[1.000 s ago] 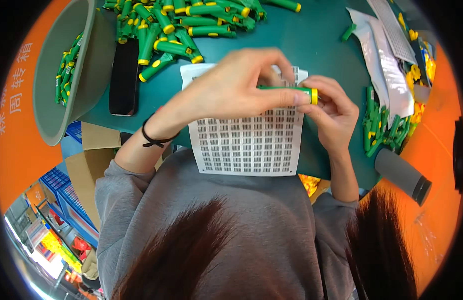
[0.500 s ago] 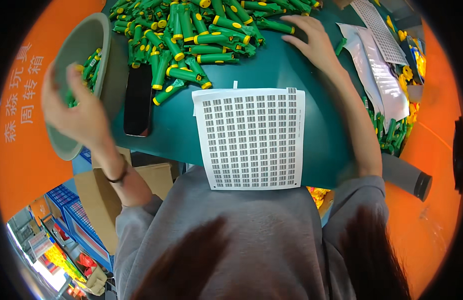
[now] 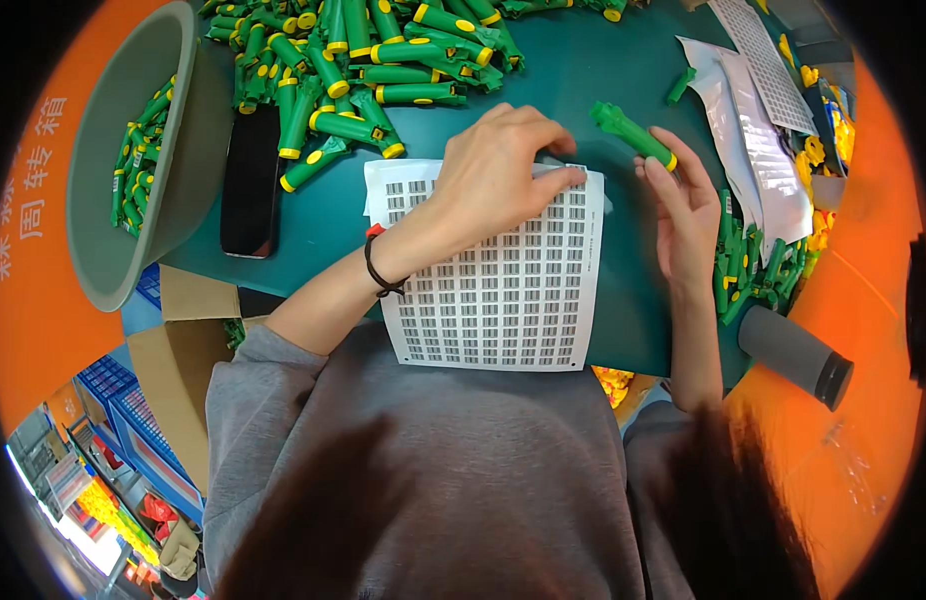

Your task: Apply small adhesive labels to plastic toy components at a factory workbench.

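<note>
Nearest the body, note the white label sheet [image 3: 488,300], reaching the front edge of the desk [image 3: 628,335]. At its upper right corner, find the left hand [image 3: 498,165], now back from over the grey tub [image 3: 205,125], fingers curled toward thumb; impossible to tell whether pinching a label. Right of the sheet, find the right hand [image 3: 686,220], now gripping one green tube [image 3: 633,137] near its yellow end, apart from the far pile [image 3: 408,75] of similar tubes. Suggests sheet and tube now attended together, one per hand.
</note>
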A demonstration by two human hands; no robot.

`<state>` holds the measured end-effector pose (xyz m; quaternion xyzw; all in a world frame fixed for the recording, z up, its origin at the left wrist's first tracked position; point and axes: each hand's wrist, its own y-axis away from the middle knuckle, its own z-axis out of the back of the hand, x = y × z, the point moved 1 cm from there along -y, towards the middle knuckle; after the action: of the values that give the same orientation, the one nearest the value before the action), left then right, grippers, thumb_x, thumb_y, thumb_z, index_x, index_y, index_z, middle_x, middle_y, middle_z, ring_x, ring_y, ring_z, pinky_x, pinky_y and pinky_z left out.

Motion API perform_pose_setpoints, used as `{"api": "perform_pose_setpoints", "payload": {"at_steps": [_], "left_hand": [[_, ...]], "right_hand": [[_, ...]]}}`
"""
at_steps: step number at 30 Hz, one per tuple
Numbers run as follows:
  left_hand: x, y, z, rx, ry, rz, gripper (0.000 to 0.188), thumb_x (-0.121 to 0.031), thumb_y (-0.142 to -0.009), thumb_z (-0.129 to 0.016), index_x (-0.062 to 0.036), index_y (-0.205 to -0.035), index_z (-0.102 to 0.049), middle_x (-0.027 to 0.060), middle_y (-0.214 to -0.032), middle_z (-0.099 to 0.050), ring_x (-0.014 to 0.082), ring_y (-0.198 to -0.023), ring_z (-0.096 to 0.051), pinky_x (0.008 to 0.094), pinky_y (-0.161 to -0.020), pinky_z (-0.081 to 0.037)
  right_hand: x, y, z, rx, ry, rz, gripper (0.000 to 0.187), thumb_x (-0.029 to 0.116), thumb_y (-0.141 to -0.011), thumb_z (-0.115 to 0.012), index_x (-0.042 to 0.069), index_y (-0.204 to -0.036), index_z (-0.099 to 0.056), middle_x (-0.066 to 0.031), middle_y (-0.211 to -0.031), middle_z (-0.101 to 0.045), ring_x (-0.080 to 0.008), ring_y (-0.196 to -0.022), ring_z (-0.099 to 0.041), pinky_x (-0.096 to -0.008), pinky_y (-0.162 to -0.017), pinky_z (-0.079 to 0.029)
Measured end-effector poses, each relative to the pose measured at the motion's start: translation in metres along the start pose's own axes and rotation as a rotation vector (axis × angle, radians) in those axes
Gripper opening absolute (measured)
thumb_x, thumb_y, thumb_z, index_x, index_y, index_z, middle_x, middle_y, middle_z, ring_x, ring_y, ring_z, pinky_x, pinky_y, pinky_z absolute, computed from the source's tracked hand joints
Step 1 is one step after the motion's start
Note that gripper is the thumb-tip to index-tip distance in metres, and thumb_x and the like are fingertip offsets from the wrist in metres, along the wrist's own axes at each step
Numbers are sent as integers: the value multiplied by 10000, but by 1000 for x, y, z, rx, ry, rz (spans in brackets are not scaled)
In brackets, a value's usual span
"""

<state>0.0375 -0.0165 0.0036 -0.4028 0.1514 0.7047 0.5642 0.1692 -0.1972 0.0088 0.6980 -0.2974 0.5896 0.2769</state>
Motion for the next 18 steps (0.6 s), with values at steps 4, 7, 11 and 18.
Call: {"api": "perform_pose_setpoints", "payload": {"at_steps": [4,7,11,18], "left_hand": [[1,-3,-3,40,51,62,193,-227,-798,-782,-78,-914,-744,49,-904,-703,249,-858,-630,382,-742,-520],[2,-2,-6,-3,17,-85,163,-184,-785,-789,-75,-893,-734,45,-901,-699,237,-825,-635,367,-724,-525],[0,8,-2,-214,-198,-487,127,-100,-770,-791,-69,-861,-709,28,-882,-680,225,-780,-630,344,-694,-531],[-33,-3,24,-144,178,-338,146,-69,-835,-761,-45,-961,-692,75,-1044,-706,210,-971,-634,325,-883,-478]], "right_hand": [[-6,13,7,-52,-105,13,381,-4,-939,-658,-51,-1309,-578,-112,-1218,-629,-163,-1037,-646,-284,-952,-517],[-8,17,3,-82,-138,31,370,-10,-945,-646,-50,-1305,-569,-110,-1200,-624,-155,-1026,-645,-278,-941,-526],[-12,17,2,-95,-65,80,353,-20,-946,-639,-47,-1290,-565,-115,-1212,-615,-150,-1011,-649,-271,-924,-536],[-8,29,-12,72,-16,123,392,-69,-910,-660,-68,-1288,-556,-150,-1242,-615,-195,-1062,-648,-307,-883,-566]]}}
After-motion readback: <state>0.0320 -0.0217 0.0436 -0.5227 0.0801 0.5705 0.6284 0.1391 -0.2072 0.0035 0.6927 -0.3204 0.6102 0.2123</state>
